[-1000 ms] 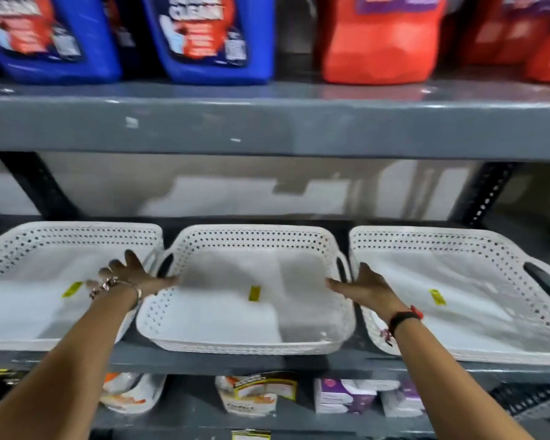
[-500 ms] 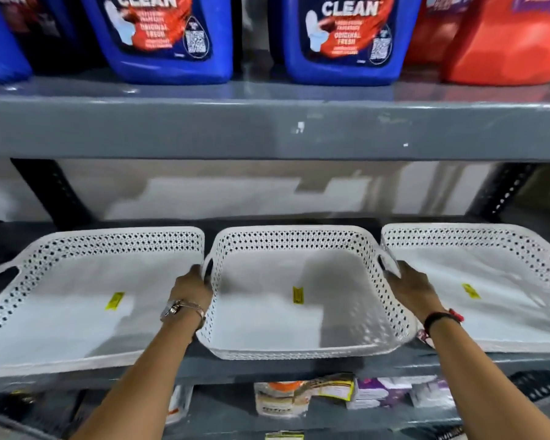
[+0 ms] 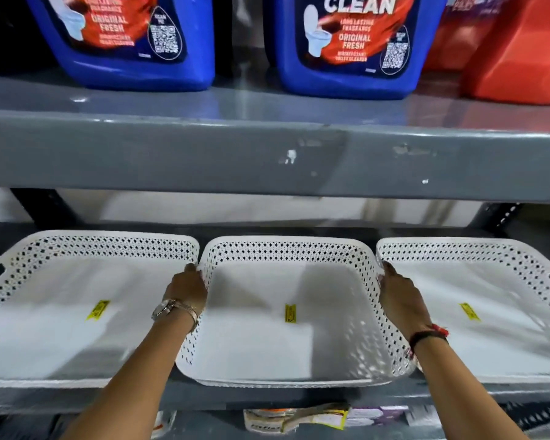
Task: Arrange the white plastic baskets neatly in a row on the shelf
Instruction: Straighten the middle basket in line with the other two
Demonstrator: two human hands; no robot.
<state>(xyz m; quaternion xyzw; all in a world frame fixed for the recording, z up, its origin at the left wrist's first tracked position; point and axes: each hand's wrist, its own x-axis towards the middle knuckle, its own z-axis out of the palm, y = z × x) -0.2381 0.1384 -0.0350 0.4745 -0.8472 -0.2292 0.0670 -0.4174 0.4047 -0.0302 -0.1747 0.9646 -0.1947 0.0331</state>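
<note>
Three white perforated plastic baskets stand side by side on the grey shelf (image 3: 267,396). The middle basket (image 3: 286,350) has a yellow sticker on its floor. My left hand (image 3: 186,289) grips its left handle and my right hand (image 3: 397,295) grips its right handle. The left basket (image 3: 61,315) touches the middle one near their far corners. The right basket (image 3: 489,312) lies close beside my right hand. My fingers are hidden behind the basket's side walls.
Just above, a thick grey shelf beam (image 3: 267,154) overhangs the baskets. Blue cleaner jugs (image 3: 350,46) and red jugs (image 3: 515,49) stand on it. Packets (image 3: 299,419) lie on the shelf below. A black upright (image 3: 42,206) stands at the back left.
My hands went from open beside the middle basket to gripping its two handles. The view moved closer and leftward, and the middle basket now sits straighter between its neighbours.
</note>
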